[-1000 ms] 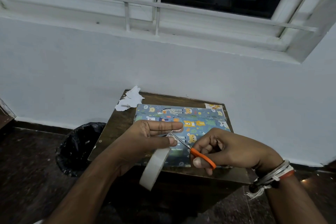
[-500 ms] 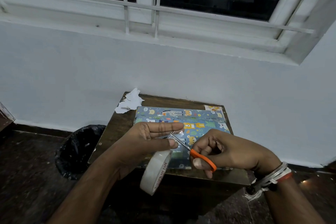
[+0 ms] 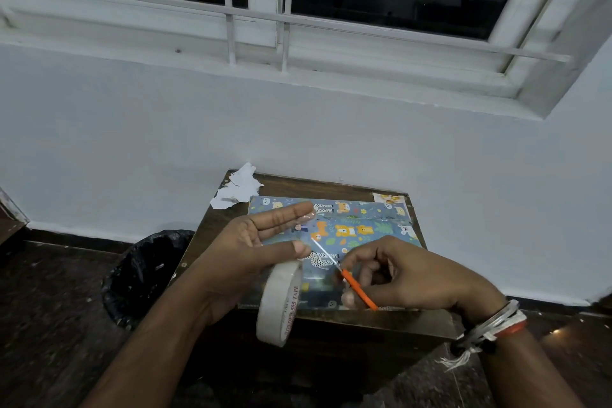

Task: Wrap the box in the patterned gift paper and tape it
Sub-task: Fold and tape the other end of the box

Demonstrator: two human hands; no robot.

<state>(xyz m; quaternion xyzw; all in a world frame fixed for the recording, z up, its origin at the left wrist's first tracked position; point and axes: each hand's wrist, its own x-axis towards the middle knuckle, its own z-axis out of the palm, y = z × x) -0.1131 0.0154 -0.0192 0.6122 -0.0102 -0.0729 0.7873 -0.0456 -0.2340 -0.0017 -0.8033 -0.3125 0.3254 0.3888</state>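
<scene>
1. Blue-papered box [image 3: 347, 228] flat on counter [image 3: 331, 185], at the taping step.
2. Stretching tape off tape roll [image 3: 281, 301] with straight-fingered left hand [image 3: 245, 248]; gripping scissors [image 3: 347, 278] in right hand [image 3: 407, 278].
3. Next, likely: snip cleanly, press strip over seam.

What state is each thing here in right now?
box: lying flat on the table, gift paper covering its top.
tape roll: hanging from the left hand, strip pulled out.
scissors: gripped by the right hand, tips at the strip.
left hand: fingers straight, tape stuck to forefinger tip.
bin: open, black liner inside.
paper scraps: torn, on the table's far left corner.
</scene>
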